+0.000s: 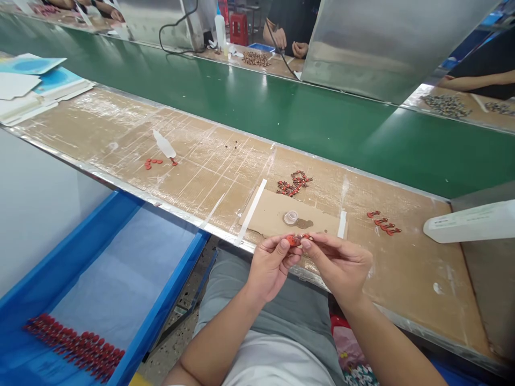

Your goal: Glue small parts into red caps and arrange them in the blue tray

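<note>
My left hand [270, 261] and my right hand [338, 261] meet at the near edge of the workbench, fingers pinched together on a small red piece [293, 240] with a tiny attached part. Just beyond them lies a cardboard pad [273, 214] with a small clear cap [290, 217] on it. A heap of small red and dark pieces [293, 183] sits behind the pad. A few more red pieces [383, 222] lie to the right.
A blue tray [100, 279] at lower left holds rows of red pieces [74, 346]. A white bottle [470, 221] lies at right. A green conveyor belt [281, 107] runs behind the bench. Other people's hands [289, 43] work across it. Papers [36, 86] lie far left.
</note>
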Motion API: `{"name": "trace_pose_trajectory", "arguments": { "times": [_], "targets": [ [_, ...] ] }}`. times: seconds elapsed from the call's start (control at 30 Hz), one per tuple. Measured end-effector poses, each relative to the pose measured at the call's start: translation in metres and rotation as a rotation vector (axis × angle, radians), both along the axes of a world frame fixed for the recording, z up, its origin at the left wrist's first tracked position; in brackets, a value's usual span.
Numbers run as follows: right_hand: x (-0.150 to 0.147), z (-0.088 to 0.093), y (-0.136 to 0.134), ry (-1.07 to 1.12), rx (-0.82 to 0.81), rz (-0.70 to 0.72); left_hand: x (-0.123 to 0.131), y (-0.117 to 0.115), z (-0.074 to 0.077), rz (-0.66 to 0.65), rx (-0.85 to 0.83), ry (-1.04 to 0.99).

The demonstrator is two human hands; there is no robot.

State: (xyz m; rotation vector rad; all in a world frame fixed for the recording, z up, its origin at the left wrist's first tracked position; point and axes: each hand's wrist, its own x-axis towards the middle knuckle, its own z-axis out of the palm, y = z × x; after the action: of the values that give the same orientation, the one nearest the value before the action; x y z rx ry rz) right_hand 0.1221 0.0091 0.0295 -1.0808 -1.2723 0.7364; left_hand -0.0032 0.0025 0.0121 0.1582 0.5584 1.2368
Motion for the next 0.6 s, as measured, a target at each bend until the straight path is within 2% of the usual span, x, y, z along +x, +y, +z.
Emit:
{"name": "trace_pose_trajectory", "arguments": {
  "times": [0.6],
  "targets": [
    [-0.0009,0.0024,0.0002,0.007,0.014,0.007,-0.0013,-0.0004,0.0018,0.011,0.005,0.017]
  ]
}}
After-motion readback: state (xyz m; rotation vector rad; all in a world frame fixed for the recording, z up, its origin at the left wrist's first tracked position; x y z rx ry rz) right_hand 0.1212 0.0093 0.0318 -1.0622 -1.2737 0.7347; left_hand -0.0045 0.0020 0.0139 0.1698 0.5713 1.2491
